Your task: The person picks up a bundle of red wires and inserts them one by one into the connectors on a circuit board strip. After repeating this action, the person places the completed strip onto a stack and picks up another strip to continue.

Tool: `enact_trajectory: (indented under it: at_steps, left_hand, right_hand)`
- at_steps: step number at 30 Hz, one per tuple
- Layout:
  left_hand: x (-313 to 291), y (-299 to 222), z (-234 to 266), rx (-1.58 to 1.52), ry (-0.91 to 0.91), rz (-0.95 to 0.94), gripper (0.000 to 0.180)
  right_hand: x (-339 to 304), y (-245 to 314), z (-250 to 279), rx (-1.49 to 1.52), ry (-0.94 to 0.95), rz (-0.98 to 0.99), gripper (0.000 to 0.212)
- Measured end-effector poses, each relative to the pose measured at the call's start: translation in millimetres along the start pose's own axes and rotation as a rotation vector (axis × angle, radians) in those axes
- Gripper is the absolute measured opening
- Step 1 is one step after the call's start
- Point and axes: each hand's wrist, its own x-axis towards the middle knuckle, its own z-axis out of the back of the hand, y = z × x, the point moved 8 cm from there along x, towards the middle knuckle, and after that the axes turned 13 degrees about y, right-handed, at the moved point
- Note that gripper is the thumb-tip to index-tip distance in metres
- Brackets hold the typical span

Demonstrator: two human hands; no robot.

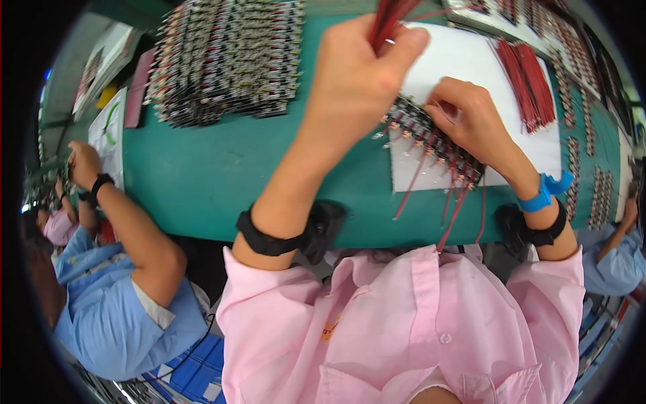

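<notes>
- Head view: the left hand [356, 71] closes thumb and fingers around a bundle of thin red wires [390, 23].
- The right hand [472, 111] curls at a row of black parts [441, 143] with shiny metal tips; fingertips are nearly together, but their hold cannot be told.
- The row slants across a flat white sheet [461, 60], red wires trailing from it.
- A dense, spiky stack [232, 60] occupies the smooth green table [208, 161].
- Pink cloth shirt [397, 303]: small orange-yellow mark, illegible.
</notes>
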Motion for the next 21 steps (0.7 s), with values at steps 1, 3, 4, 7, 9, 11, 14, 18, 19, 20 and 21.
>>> enact_trajectory:
  at_steps: [1, 3, 4, 7, 9, 11, 14, 18, 19, 20, 21]
  left_hand:
    - [-0.8, 1.0, -0.2, -0.027, 0.009, 0.018, 0.022]
    - [1.5, 5.0, -5.8, -0.114, 0.044, 0.047, 0.023]
    - [2.1, 5.9, -2.6, -0.108, 0.033, 0.041, 0.023]
    - [5.2, 26.7, -3.6, -0.276, 0.06, 0.184, 0.023]
    - [5.2, 34.5, -7.5, -0.392, 0.089, 0.226, 0.023]
    - [2.5, 46.5, -18.3, -0.617, 0.15, 0.325, 0.024]
    - [-0.4, 53.6, -27.6, -0.869, 0.164, 0.303, 0.024]
    - [-0.2, 51.1, -37.1, -1.019, 0.067, 0.282, 0.027]
    - [-1.1, 50.2, -37.1, -1.032, 0.014, 0.277, 0.029]
    - [-2.5, 50.5, -39.1, -1.028, 0.017, 0.28, 0.029]
    - [-2.9, 48.2, -42.5, -1.019, 0.071, 0.242, 0.031]
  right_hand:
    - [1.7, -0.2, -2.1, -0.015, 0.027, -0.04, 0.006]
    - [-0.6, 6.3, -2.3, -0.056, 0.049, -0.02, 0.006]
    - [-1.2, 9.1, -3.6, -0.098, 0.069, -0.016, 0.006]
    - [1.4, 14.7, -4.7, -0.173, 0.101, -0.002, 0.006]
    - [1.5, 17.8, -4.5, -0.227, 0.124, 0.001, 0.007]
    - [-0.2, 21.4, -2.5, -0.257, 0.141, 0.013, 0.006]
    - [3.8, 28.8, 2.1, -0.301, 0.172, 0.052, 0.006]
    - [16.1, 6.4, 20.1, -0.04, 0.175, -0.226, 0.009]
    - [20.9, 7.3, 20.3, 0.102, 0.144, -0.198, 0.01]
    - [25.3, 8.1, 20.5, 0.245, 0.114, -0.168, 0.012]
    - [27.5, 7.9, 21.5, 0.387, 0.083, -0.137, 0.014]
